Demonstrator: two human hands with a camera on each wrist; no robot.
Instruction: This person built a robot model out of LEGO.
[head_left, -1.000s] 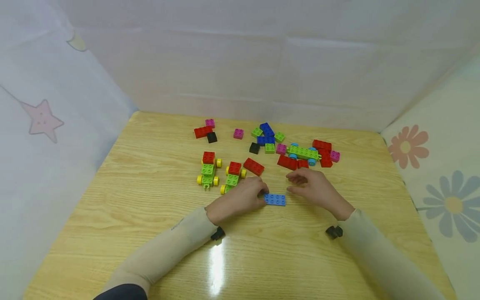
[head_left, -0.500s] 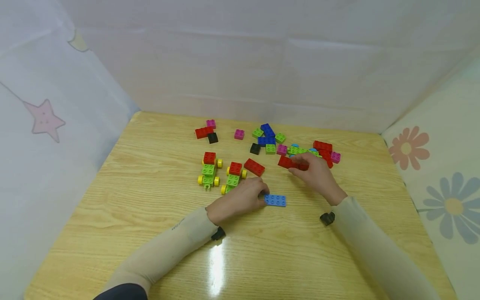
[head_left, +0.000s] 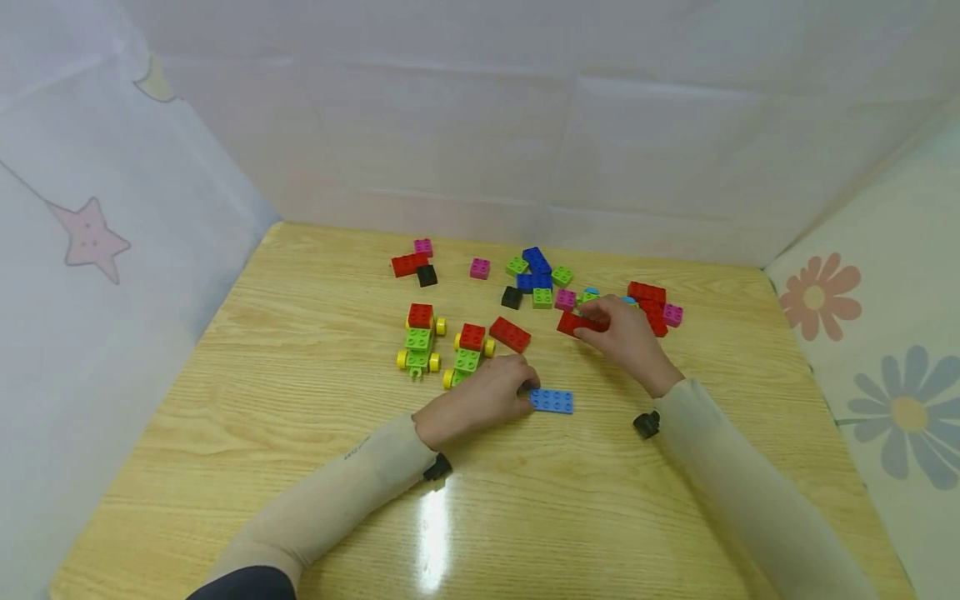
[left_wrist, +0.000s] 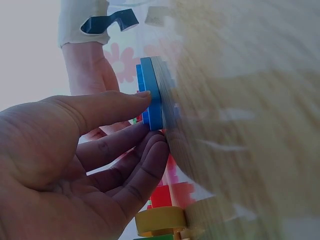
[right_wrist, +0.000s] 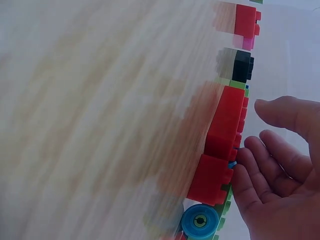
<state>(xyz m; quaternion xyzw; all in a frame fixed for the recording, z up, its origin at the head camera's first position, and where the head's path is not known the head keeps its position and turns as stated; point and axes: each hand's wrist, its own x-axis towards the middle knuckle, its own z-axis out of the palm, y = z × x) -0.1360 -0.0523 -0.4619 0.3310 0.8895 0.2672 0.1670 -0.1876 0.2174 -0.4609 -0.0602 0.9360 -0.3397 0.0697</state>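
Here, left hand: curled at the left end of a light-blue plate, pinching it, thumb on the studded side.
Light-blue plate: studs up, seeming to rest on the table, between the two hands and nearer the person than the red bricks.
Right hand: above the bricks, thumb and fingers well apart in a loose curve, with nothing visibly held; I cannot tell whether a fingertip touches.
Long red brick: studs up, end to end with a small red brick, both just beside a blue-wheeled base.
Right grip: probably best taken across the long red brick's sides, below the studs, leaving its small neighbour undisturbed.
Left hold: a light pinch should serve; pressing hard on one end could tip the plate.
Yellow-wheeled cars: two, beyond and left of the left hand, the nearer close enough to be bumped.
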